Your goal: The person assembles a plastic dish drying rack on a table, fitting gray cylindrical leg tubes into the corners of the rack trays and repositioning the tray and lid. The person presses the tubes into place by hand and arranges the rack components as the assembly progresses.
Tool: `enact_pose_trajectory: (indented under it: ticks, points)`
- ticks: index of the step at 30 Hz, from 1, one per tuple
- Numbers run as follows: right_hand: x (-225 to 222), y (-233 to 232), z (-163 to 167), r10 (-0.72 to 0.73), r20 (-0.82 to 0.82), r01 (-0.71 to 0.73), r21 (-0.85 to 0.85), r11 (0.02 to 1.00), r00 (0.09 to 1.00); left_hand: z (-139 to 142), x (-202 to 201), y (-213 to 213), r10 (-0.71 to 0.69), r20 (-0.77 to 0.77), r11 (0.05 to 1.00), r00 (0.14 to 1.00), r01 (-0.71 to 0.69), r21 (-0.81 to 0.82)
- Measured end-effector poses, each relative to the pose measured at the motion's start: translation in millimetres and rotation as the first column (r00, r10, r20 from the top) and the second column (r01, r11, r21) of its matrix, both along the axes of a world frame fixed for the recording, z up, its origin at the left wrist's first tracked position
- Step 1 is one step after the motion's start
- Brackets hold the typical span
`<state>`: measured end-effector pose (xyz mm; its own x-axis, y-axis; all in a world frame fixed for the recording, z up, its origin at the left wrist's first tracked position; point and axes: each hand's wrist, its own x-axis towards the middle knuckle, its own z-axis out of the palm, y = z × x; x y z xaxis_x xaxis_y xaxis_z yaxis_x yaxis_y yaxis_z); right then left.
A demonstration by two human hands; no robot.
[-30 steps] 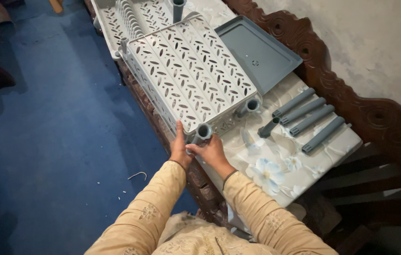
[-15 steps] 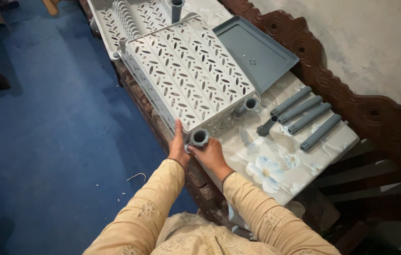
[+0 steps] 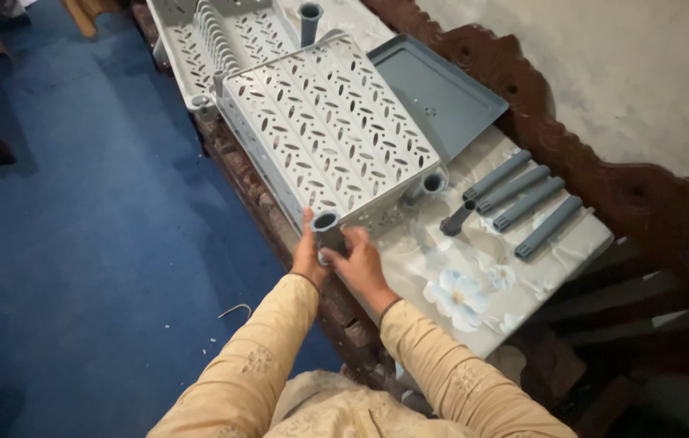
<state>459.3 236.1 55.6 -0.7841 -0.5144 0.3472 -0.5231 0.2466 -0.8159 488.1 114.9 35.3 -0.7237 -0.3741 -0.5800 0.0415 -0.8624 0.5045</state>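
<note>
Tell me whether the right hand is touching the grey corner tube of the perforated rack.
Touching. The head view shows the right hand wrapped against the corner tube of the perforated rack, fingers on its side with no gap.

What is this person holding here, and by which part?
Both hands, left hand and right hand, grip the grey corner tube of the perforated white rack, just below its open top.

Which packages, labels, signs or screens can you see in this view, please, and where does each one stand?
None show: no package, label, sign or screen. Only bare grey plastic parts lie on the flowered cloth: a pierced rack, a flat tray and loose tubes.
</note>
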Motion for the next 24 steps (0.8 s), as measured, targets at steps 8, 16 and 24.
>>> enact_pose_trajectory:
  ticks: [8,16,24]
  points:
    - [-9.1,5.8,3.2,0.207,-0.166,-0.205,0.027,0.978,0.964,1.4,4.5,1.8,0.020,0.042,0.993,0.999,-0.014,-0.120]
    - [-16.3,-0.4,-0.1,0.104,0.095,-0.112,0.092,0.989,0.990,0.0,-0.5,5.1,0.150,0.077,0.987,0.986,-0.144,-0.071]
    - [-8.7,1.2,-0.5,0.122,0.143,-0.120,-0.022,0.992,0.982,-0.1,-0.4,6.1,0.135,-0.009,0.991,0.991,-0.135,0.001]
